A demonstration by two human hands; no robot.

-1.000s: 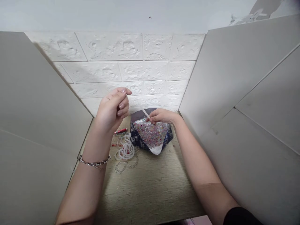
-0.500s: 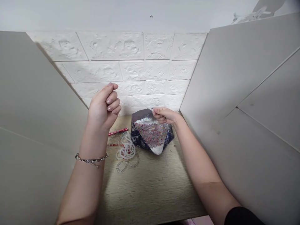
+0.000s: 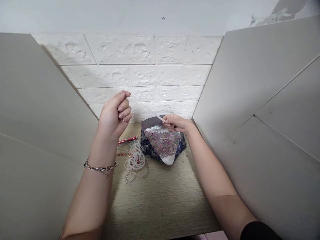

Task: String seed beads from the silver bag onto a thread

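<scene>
My left hand (image 3: pixel 117 111) is raised in front of the brick-patterned wall, thumb and forefinger pinched together and the other fingers curled in. Whatever it may hold is too fine to make out. My right hand (image 3: pixel 177 123) is closed on a short white beaded strand (image 3: pixel 160 118), whose end sticks out to the left of the fingertips. Just below that hand lies an opened bag (image 3: pixel 163 145), dark blue patterned outside and silvery inside, with many small pink and multicoloured beads spread in it. A small dark spot shows by the right fingers.
Left of the bag, coiled white bead strings (image 3: pixel 136 160) lie on the wooden tabletop (image 3: pixel 160 200). A red pen-like stick (image 3: pixel 128 140) rests behind them. Grey panels (image 3: pixel 262 93) stand on both sides, and the white brick-patterned wall (image 3: pixel 142 75) closes the back.
More of the white beaded strand shows at my right fingertips. My left hand appears slightly farther right, while the whole view has shifted a little the same way.
</scene>
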